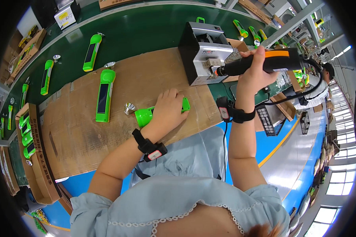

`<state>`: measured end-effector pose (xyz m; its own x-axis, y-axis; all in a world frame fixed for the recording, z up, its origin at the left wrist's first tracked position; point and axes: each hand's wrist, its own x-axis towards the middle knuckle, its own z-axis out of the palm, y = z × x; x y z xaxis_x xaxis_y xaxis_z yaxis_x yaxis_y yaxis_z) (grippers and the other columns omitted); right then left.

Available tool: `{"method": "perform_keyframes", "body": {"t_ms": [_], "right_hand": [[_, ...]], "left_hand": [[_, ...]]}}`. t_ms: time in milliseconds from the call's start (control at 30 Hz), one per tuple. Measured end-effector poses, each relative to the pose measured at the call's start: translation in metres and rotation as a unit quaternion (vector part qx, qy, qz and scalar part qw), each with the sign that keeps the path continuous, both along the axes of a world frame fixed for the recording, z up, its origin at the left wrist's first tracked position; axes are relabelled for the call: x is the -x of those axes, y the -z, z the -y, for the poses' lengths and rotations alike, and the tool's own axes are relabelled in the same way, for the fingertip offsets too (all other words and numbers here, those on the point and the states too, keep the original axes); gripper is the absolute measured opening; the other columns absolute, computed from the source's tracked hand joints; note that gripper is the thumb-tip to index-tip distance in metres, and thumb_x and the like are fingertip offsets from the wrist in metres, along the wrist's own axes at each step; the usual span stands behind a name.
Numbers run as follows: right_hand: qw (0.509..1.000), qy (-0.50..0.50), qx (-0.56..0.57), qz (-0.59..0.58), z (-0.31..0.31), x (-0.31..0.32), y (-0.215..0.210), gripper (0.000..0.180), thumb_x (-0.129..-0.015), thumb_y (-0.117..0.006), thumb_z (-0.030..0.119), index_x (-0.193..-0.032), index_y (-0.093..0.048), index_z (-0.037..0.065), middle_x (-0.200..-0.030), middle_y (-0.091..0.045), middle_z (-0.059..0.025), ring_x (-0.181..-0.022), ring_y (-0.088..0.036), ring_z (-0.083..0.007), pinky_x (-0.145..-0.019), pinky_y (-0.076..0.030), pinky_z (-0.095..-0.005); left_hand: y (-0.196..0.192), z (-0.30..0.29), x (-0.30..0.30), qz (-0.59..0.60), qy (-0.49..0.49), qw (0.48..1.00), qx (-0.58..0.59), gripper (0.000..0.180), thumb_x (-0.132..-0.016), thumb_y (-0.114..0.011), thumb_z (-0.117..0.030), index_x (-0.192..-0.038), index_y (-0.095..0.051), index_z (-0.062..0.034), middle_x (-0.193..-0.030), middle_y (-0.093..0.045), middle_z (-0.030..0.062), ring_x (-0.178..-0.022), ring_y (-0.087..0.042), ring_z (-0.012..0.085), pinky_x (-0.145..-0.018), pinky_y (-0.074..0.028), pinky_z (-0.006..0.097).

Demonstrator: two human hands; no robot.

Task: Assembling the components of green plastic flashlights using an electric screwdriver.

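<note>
We've got bright light, windows [341,183] blown out at right, a lit ceiling tube [347,49] upper right, glare on the green bench [146,29], fisheye-bent edges, black corners.

The surface [150,29] is green, and a worn brown cardboard sheet [73,130] lies on it. This sheet carries two green flashlights [103,98]. Behind it, more flashlights [91,55] lie directly on the green, and a black-and-silver machine [205,53] stands at right.
</note>
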<state>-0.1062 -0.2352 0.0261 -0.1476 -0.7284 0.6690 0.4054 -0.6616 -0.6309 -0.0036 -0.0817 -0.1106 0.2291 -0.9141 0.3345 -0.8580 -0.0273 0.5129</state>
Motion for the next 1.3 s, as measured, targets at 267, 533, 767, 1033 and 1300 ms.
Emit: {"method": "perform_keyframes", "body": {"t_ms": [267,533,767,1033,1300], "right_hand": [[0.998,0.046,0.010,-0.051,0.027,-0.006,0.013,0.033,-0.078,-0.074,0.007,-0.097,-0.048,0.000,-0.073,-0.060,-0.0067,-0.058,-0.060,-0.0138,-0.055,-0.050,-0.0259],[0.988,-0.030,-0.049,-0.145,0.022,-0.001,-0.001,0.032,-0.077,-0.075,0.009,-0.093,-0.049,0.000,-0.068,-0.058,-0.0057,-0.055,-0.059,-0.0135,-0.051,-0.047,-0.0240],[0.973,-0.214,-0.041,-0.074,-0.044,0.008,0.006,0.025,-0.088,-0.060,0.020,-0.100,-0.048,0.002,-0.073,-0.053,-0.0095,-0.060,-0.055,-0.0206,-0.059,-0.052,-0.0390],[0.963,-0.237,-0.015,-0.124,-0.060,-0.013,0.022,0.025,-0.087,-0.062,0.013,-0.101,-0.046,0.000,-0.072,-0.054,-0.0103,-0.062,-0.056,-0.0199,-0.063,-0.055,-0.0379],[0.965,-0.254,-0.056,-0.047,-0.062,-0.025,0.029,0.018,-0.079,-0.070,0.002,-0.085,-0.053,-0.002,-0.069,-0.061,-0.0082,-0.056,-0.061,-0.0153,-0.055,-0.052,-0.0280]], "left_hand": [[-0.043,-0.042,-0.022,0.163,-0.039,0.970,-0.178,0.044,-0.057,-0.080,-0.022,-0.092,-0.060,-0.0040,-0.097,-0.057,0.0129,-0.096,-0.054,0.0309,-0.080,-0.042,0.039],[-0.030,-0.025,-0.024,0.096,-0.041,0.988,-0.114,0.039,-0.062,-0.078,-0.022,-0.095,-0.063,-0.0083,-0.092,-0.059,0.0110,-0.092,-0.056,0.0303,-0.077,-0.041,0.042],[0.003,-0.006,-0.014,-0.039,0.017,0.999,-0.014,0.043,-0.064,-0.078,-0.022,-0.100,-0.061,-0.0076,-0.097,-0.056,0.0108,-0.096,-0.054,0.0300,-0.080,-0.042,0.041],[0.005,-0.003,-0.009,-0.049,0.014,0.998,0.045,0.060,-0.060,-0.079,-0.015,-0.112,-0.050,-0.0061,-0.098,-0.055,0.0113,-0.097,-0.053,0.0310,-0.082,-0.042,0.041],[0.008,-0.003,-0.008,-0.051,0.009,0.998,0.047,0.066,-0.059,-0.079,-0.015,-0.116,-0.047,-0.0047,-0.097,-0.055,0.0116,-0.096,-0.054,0.0308,-0.082,-0.042,0.040]]}}
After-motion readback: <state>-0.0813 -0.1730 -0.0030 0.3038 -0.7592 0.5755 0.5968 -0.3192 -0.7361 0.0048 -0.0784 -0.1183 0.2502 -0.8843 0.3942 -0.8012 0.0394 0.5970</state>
